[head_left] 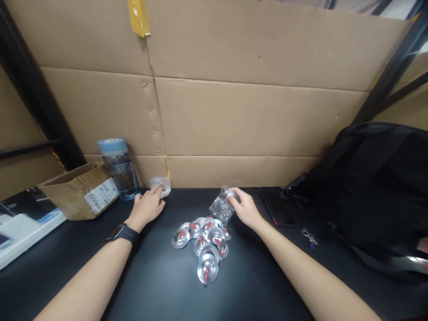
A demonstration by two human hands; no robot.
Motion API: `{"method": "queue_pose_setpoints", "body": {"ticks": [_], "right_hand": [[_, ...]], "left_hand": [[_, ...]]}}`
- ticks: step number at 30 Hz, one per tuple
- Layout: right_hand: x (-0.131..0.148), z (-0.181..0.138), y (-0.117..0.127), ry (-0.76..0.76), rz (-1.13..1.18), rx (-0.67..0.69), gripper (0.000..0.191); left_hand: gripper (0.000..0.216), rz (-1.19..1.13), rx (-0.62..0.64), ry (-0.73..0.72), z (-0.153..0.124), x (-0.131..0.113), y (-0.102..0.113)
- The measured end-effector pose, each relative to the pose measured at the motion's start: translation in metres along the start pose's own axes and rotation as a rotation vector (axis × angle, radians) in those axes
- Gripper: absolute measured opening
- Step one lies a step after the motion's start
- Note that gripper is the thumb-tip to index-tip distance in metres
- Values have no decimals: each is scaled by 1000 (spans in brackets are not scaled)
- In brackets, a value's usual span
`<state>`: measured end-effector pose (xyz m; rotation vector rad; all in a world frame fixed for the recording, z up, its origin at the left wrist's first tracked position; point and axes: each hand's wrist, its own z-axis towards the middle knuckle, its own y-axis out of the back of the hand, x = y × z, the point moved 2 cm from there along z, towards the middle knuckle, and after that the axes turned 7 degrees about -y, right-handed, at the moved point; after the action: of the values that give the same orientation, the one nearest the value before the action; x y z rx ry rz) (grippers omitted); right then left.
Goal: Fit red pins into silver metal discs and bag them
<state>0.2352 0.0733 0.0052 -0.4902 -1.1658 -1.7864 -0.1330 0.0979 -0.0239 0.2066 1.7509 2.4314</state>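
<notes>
My left hand (149, 206) reaches to the foot of the cardboard wall, fingers stretched over a small stack of clear plastic bags (165, 189). My right hand (245, 207) grips a silver finger cymbal (229, 194) between thumb and fingers; part of it is hidden by the hand. Against that cymbal lies a crinkled clear plastic bag (221, 208); whether the cymbal is inside it I cannot tell. Between my hands and nearer to me, several finger cymbals (207, 266) with red cord loops lie overlapping in a loose pile on the black table (160, 285).
A water bottle (122, 171) with a blue lid stands at the left beside a brown paper bag (72, 189). White boxes (25, 232) lie at the far left. On the right are a dark flat item (278, 208), a small keychain (310, 240) and a black backpack (377, 187). The cardboard wall (240, 120) closes the back.
</notes>
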Motion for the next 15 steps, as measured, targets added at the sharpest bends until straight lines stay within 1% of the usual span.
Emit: {"method": "queue_pose_setpoints", "body": {"ticks": [3, 5, 7, 8, 10, 11, 12, 13, 15], "right_hand": [[16, -7, 0, 11, 95, 27, 25], [26, -13, -4, 17, 149, 28, 24], [36, -20, -8, 17, 199, 13, 24], [40, -24, -10, 16, 214, 5, 23], [46, -30, -16, 13, 212, 5, 24], [48, -33, -18, 14, 208, 12, 24], [50, -35, -20, 15, 205, 19, 24], [51, -37, -21, 17, 205, 20, 24], [51, -38, -22, 22, 212, 11, 25]], "left_hand": [[47, 6, -83, -30, -3, -14, 15], [41, -50, -142, -69, -6, -30, 27], [34, -214, -177, -149, -10, -51, 37], [32, -356, -186, -196, -13, -64, 43], [34, -695, -161, -320, -22, -90, 52], [34, -817, -112, -386, -27, -102, 55], [34, -868, -78, -444, -32, -113, 58], [36, -860, -51, -463, -37, -121, 60], [33, -827, -37, -452, -44, -131, 61]]}}
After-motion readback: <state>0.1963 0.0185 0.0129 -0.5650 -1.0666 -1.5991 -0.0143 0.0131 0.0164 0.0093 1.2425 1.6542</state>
